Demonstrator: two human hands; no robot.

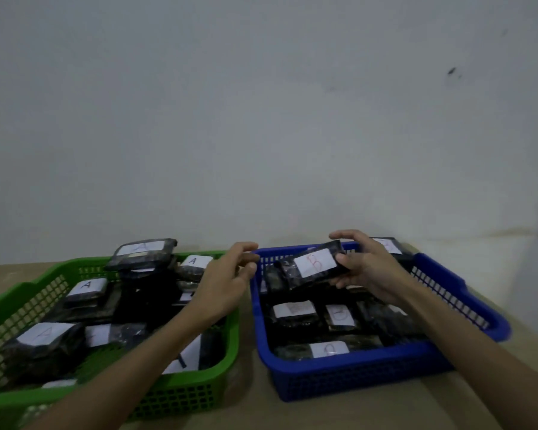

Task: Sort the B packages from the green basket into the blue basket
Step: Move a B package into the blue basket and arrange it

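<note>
two hands up between the baskets. right hand (pixel 365 268) pinches one black b package (pixel 312 268) by its right end, white label with red b facing up, held in the air over the far-left part of the blue basket (pixel 348 372). left hand (pixel 227 282) empty, fingers spread loose, just beside the package's left end, over the green basket (pixel 180 395) rim. more labelled packages lie in both baskets, a labels visible in green. tan table (pixel 370 411), grey wall (pixel 261 103) behind.
</note>
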